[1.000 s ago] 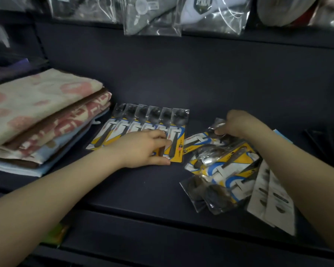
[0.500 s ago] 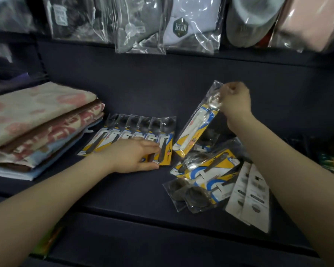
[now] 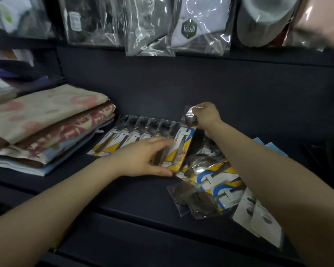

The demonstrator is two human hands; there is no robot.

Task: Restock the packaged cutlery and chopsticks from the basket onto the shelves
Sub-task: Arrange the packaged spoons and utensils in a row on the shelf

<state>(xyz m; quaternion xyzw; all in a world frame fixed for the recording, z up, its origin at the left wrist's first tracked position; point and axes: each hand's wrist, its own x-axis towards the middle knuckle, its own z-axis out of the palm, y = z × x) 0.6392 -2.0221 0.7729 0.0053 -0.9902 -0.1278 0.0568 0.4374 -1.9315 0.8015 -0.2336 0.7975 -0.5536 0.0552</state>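
Head view, big to small. Dark shelf point(image 3: 123, 191) runs across the frame; clear hanging bags point(image 3: 150, 31) dangle above its back wall. Folded towels point(image 3: 46, 128) are stacked at far left. No basket in frame.

Right of the towels lies a row of packaged spoons point(image 3: 137, 135), fanned flat and overlapping, long axes running from near-left to far-right, dark bowls toward the back wall. At right sits a loose pile of cutlery packs point(image 3: 216, 189), jumbled, with white-backed packs point(image 3: 258, 216) at its near-right edge, partly under my forearm.

My left hand point(image 3: 143, 158) lies flat on the row's right end, fingers straight, thumb along the near edge, pressing the packs down; nothing is grasped. My right hand point(image 3: 206, 116) is farther back, its grip pinching the clear top of one spoon pack point(image 3: 183, 145). That pack is tilted, top raised off the shelf, bottom corner down beside my left thumb.

Key relation: the held pack hangs from my right grip toward me and slightly left, long axis nearly parallel to the row's packs, at the row's right end, touching or overlapping the last pack. I judge the step is laying this pack as the next one in the fan. The right hand alone carries it; the left is nearer the landing spot and steadies the row. Next move likely needs the top lowered back and left so it lies flat. Risk: slick film sliding, the row skewing.
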